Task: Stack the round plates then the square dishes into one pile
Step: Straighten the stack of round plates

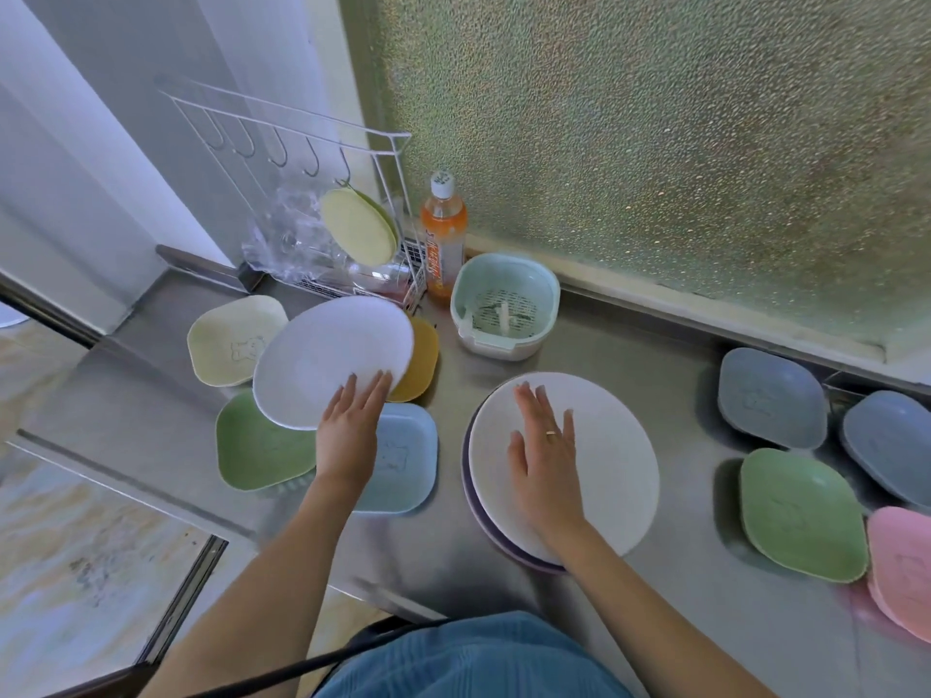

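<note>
At the centre of the steel desk (629, 355) sits a short pile of round plates: a white round plate (604, 460) lies on top of a purple round plate (476, 521) whose rim shows along the pile's 8 o'clock edge. The right hand (546, 460) lies flat on the white plate, its grip fully spread, fingers straight, curled round nothing.

At 9 o'clock from the pile, the left hand (350, 435) holds a second white round plate (327, 360) tilted above the desk; its fingers lie straight along the plate's near rim, and the thumb is hidden, so how the grip closes underneath cannot be told.

Beneath and around that raised plate are four square dishes: a cream dish (226, 340) at its 9 o'clock, a green dish (257, 448) at 7 o'clock, a light blue dish (405, 460) at 5 o'clock, and an orange dish (420, 360) at 3 o'clock, partly covered.

At 3 o'clock from the pile, well apart, lie two grey-blue dishes (771, 395) (889, 440), a second green dish (801, 511) and a pink dish (902, 566).

At 12 o'clock stand a mint strainer basket (504, 279), an orange bottle (443, 234) and a white wire rack (282, 123).
</note>
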A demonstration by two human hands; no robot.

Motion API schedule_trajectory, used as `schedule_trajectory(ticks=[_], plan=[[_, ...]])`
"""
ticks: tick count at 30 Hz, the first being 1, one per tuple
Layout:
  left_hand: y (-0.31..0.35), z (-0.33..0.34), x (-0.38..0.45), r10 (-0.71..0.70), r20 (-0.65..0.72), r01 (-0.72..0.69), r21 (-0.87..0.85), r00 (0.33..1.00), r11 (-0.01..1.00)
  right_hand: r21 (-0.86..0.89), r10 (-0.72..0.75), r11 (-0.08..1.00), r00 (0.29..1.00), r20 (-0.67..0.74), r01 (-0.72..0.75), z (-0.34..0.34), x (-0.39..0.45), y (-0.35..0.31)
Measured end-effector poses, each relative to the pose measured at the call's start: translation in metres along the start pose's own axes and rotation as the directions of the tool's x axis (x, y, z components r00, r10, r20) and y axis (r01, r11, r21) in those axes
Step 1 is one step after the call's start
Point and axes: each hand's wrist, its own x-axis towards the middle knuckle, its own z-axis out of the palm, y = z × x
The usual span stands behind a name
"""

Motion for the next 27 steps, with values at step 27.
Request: schedule_trajectory(ticks=[27], plan=[[0.123, -0.032, -0.051, 0.005, 0.164, 0.071, -0.454, 0.986, 0.888, 0.353, 0.409, 0.868, 0.906, -0.109, -0.35, -0.08, -0.031, 0.093]])
